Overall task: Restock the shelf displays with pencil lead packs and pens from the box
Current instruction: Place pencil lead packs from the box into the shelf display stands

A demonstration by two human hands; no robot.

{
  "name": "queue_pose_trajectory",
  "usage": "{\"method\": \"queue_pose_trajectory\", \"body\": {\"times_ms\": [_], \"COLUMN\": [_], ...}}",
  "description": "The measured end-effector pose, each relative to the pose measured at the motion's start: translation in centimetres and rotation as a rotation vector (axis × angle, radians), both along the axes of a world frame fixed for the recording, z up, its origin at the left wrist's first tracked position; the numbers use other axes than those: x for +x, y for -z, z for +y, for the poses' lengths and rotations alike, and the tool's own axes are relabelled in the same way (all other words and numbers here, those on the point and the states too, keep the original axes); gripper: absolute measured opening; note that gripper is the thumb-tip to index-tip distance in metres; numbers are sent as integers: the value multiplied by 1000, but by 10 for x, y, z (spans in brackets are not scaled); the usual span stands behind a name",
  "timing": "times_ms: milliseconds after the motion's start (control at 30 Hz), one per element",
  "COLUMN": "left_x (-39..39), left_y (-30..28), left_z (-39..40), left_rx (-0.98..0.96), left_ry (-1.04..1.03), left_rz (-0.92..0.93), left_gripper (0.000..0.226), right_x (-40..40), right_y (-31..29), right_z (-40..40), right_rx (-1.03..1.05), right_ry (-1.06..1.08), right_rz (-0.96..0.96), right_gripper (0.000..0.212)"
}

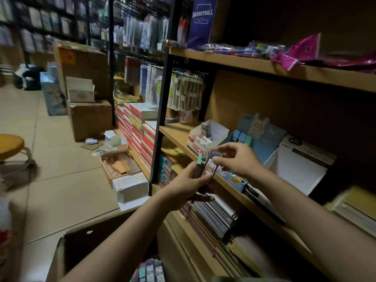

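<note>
My left hand (188,185) grips a small bunch of pencil lead packs (203,166), one with a teal cap. My right hand (237,159) pinches the top of the front pack (211,164), a grey one with a white and red label. Both hands are in front of the middle wooden shelf (175,130). Just behind them on that shelf stands a white display box (207,137) with dividers and a red label. At the bottom, an open cardboard box (85,247) holds more lead packs (150,270).
A blue bunny display box (262,137) and a white carton (301,165) stand right of the white display. Spiral notebooks (215,216) fill the lower shelf. Stacked books (138,129), cardboard boxes (89,119) and a small tray (118,165) lie on the floor at left, near a yellow stool (10,143).
</note>
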State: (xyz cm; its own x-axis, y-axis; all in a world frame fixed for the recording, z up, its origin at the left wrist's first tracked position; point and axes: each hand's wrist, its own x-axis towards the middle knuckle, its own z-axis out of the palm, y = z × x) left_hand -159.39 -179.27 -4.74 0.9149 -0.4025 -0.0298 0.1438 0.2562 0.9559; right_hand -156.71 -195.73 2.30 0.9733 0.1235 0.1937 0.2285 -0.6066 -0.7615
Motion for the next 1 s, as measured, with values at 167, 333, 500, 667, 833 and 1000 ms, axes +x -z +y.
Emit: {"method": "queue_pose_trajectory", "body": {"times_ms": [167,333,500,667,833,1000], "left_x": [1,19,50,77,90,90], "left_y": [3,4,-8,-6,15,34], "left_z": [5,34,51,66,69,61], "left_rx": [184,282,110,-63,-152,-147], "left_ry": [-328,-467,-345,-258,-265,-262], "left_rz": [-62,-97,-14,7,53,135], "left_gripper": [39,34,38,29,32,30], "right_x": [7,39,81,135,178,203], "right_y": [-13,-36,-57,-56,-38,-36], "right_z": [-11,-12,7,31,36,25], "right_rx": [3,-127,-179,-242,-227,-215], "right_ry": [48,163,252,252,318,404], "right_rz": [-65,-244,-443,-498,-385,-307], "right_gripper": [19,18,14,13,15,15]}}
